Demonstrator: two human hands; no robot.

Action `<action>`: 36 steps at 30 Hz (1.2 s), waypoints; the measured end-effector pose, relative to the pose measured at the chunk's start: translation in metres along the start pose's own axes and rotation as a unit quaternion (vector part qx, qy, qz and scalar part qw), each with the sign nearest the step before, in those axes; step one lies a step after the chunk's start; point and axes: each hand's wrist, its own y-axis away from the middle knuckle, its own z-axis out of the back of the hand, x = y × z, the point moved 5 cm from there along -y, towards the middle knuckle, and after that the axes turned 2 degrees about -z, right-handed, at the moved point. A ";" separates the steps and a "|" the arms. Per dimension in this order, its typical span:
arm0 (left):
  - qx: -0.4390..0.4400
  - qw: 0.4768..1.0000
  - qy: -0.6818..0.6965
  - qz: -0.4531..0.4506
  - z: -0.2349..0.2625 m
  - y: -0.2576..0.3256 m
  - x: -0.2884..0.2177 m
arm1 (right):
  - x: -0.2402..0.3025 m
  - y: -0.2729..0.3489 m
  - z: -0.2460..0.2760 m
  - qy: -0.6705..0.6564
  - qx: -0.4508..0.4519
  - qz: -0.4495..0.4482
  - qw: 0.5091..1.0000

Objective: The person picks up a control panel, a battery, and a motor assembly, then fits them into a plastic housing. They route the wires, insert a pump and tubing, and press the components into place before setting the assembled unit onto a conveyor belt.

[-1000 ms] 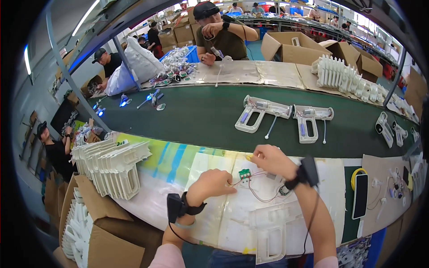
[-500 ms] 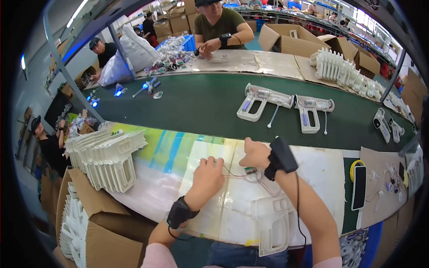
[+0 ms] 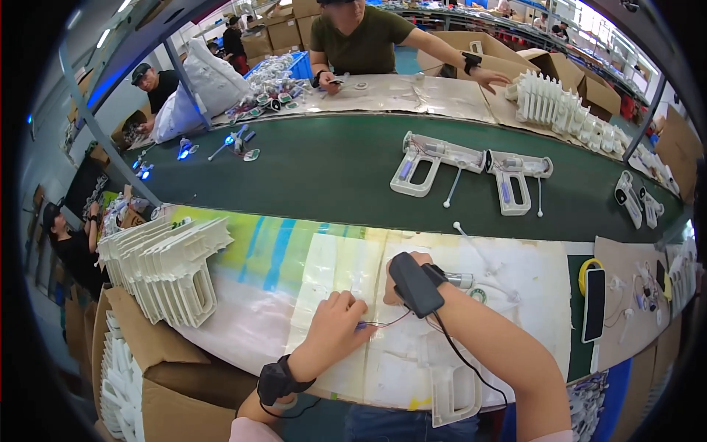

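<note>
My left hand (image 3: 336, 324) is closed over the work board, with a small purple battery (image 3: 361, 325) at its fingertips. Thin red and dark wires (image 3: 390, 322) run from the battery toward my right wrist. My right hand (image 3: 394, 286) is bent inward on the board, its fingers mostly hidden behind the black wrist device (image 3: 417, 284). Just right of it lie a silver motor (image 3: 461, 280), a round green-rimmed board (image 3: 477, 294) and a white ball-ended rod (image 3: 471, 243). Nearer me is a white gun-shaped shell half (image 3: 453, 390), partly under my right forearm.
White shells (image 3: 173, 269) stand stacked at left, above a cardboard box (image 3: 158, 353). Beyond runs a green belt (image 3: 317, 169) with two filled shells (image 3: 434, 163). A phone (image 3: 593, 303) and yellow tape roll (image 3: 588, 269) lie right. Across the belt, a person (image 3: 361, 44) reaches toward shells.
My right hand has moved left and nearer me, its wrist turning. The motor and ball-ended rod now show beside it. My left hand has shifted slightly nearer me; the purple battery shows at its fingers.
</note>
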 end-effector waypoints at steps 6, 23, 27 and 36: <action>0.018 0.998 0.059 0.004 -0.003 0.004 0.010 | -0.009 0.017 0.040 -0.122 -0.123 0.020 0.985; 0.251 0.561 0.746 0.256 -0.036 0.011 -0.032 | -0.118 0.164 -0.019 -0.887 -0.053 -0.099 0.447; 0.445 0.513 0.696 0.232 -0.072 0.054 -0.100 | -0.110 0.178 -0.025 -0.858 -0.129 -0.127 0.480; 0.035 0.944 0.321 0.065 -0.042 0.026 -0.051 | -0.076 0.177 -0.070 -0.498 -0.330 -0.092 0.797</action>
